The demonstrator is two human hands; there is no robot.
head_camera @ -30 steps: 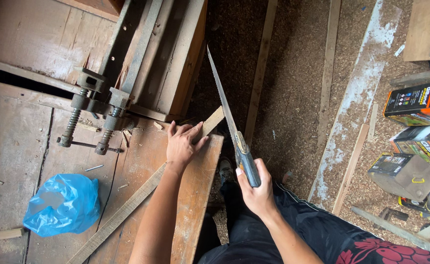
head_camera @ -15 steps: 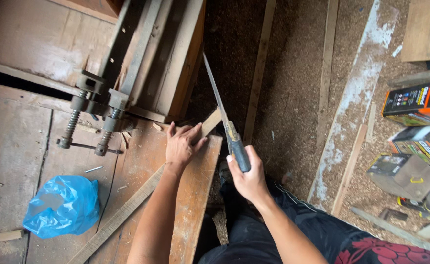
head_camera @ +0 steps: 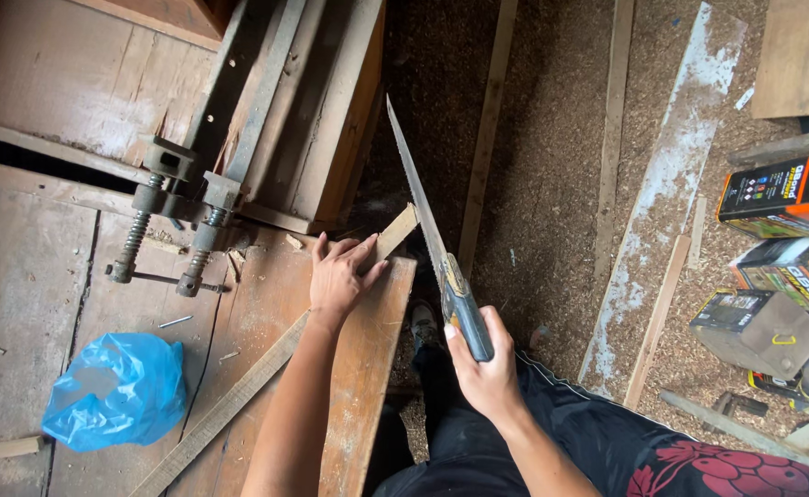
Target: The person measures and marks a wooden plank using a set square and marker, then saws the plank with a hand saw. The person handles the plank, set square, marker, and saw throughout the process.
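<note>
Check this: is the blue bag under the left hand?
No, the left hand presses the wood strip; the blue bag lies apart.

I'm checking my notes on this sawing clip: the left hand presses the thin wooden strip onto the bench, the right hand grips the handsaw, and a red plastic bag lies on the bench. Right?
Not quite: the crumpled plastic bag is blue, not red, as the head view shows. The rest holds: the left hand presses the thin wooden strip down, and the right hand grips the long-bladed handsaw.
</note>
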